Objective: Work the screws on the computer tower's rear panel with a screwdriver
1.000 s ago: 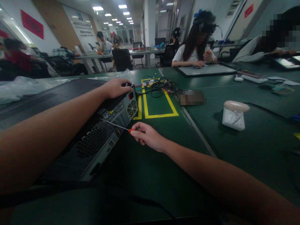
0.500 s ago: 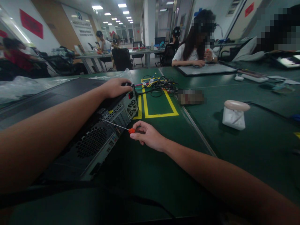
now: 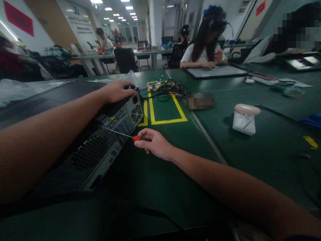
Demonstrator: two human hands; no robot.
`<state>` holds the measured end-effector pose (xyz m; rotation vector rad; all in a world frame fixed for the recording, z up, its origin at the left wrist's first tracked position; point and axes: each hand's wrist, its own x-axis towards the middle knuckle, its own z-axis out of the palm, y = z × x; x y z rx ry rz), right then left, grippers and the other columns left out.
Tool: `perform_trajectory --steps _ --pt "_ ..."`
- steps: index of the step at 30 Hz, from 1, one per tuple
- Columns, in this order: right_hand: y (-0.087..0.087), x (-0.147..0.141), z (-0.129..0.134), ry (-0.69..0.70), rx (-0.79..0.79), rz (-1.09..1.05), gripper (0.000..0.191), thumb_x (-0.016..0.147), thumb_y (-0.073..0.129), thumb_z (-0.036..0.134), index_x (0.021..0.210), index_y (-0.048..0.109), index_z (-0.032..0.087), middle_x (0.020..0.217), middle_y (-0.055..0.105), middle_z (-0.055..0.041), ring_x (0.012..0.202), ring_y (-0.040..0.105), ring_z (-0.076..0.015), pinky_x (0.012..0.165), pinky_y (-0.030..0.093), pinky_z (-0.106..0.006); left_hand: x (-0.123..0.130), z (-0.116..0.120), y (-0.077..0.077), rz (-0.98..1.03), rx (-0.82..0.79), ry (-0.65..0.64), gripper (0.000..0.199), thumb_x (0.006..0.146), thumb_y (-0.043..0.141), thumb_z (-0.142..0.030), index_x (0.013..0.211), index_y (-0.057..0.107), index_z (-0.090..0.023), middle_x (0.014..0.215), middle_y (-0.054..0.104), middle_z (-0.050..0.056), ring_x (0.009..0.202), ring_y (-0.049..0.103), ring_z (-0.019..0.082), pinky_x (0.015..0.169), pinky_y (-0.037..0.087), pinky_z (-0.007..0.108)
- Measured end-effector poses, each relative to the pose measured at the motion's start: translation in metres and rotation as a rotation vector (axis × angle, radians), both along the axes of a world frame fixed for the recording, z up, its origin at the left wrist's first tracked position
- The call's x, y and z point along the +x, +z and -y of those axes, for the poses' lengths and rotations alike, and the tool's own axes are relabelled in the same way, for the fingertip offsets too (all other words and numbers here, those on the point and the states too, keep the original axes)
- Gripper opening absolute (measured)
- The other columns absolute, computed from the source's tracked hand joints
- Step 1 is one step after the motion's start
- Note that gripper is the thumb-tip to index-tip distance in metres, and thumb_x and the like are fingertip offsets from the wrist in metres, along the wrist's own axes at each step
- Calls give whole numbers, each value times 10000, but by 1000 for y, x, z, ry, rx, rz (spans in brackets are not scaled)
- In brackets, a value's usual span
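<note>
Hands sit apart, the right hand pinching an orange-handled screwdriver, its shaft reaching to the back of a computer case on a green table. The left hand lies over the case's top edge; whether it grips is unclear. Beyond, tangled cables lie across yellow tape; a co-worker in white leans over a board.

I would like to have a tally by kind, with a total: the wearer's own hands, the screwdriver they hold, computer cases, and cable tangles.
Left hand and right hand: 2
Screwdriver: 1
Computer case: 1
Cable tangle: 1
Total: 5
</note>
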<state>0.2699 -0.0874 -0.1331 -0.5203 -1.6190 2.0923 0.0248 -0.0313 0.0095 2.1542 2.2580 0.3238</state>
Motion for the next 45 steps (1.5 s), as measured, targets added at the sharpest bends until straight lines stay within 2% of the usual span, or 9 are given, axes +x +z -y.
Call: perform_trajectory --steps 6,15,20,27,33,38,45 --pt "1 1 0 24 27 8 239 873 906 273 998 723 180 835 683 25 688 586 -99 519 463 -187 -4 -2 -1 2 0 -2 758 904 554 -623 1527 708 -219 1472 731 139 1341 660 434 1171 491 520" --pt "3 3 1 40 53 32 196 917 866 273 1012 725 176 849 670 24 691 573 -95 522 451 -185 -5 -3 -2 -4 14 -33 765 906 542 -627 1501 723 -179 1463 730 174 1332 664 440 1171 494 531" --pt "0 2 0 55 75 23 255 904 873 293 1033 675 196 860 656 29 671 558 -95 499 440 -183 -4 -3 -3 -10 15 -30 750 927 513 -609 1512 706 -183 1496 715 147 1354 656 401 1188 478 489" --pt "-7 -2 2 30 38 -41 521 769 991 422 998 560 239 867 659 46 585 493 -75 443 418 -181 -4 -2 -3 -4 24 -43 717 923 517 -597 1494 718 -211 1493 717 128 1356 652 386 1191 472 471" --pt "-6 -2 9 -41 32 -42 518 736 1003 451 969 597 229 871 680 43 604 522 -79 465 452 -180 -3 -2 -2 -6 7 -30 769 904 513 -632 1501 717 -191 1463 728 144 1311 671 390 1162 492 464" --pt "-5 -2 9 -39 20 -54 506 706 1017 446 943 635 215 850 686 39 662 571 -97 497 489 -183 -3 -3 -3 -14 12 -15 783 894 504 -659 1501 720 -215 1468 725 128 1335 661 385 1176 480 457" --pt "-4 -1 9 -16 -16 -52 523 684 1033 456 921 641 203 802 693 56 589 570 -73 496 479 -191 -3 -2 -2 -4 9 -8 760 888 537 -652 1503 719 -244 1470 730 120 1331 662 406 1172 484 493"
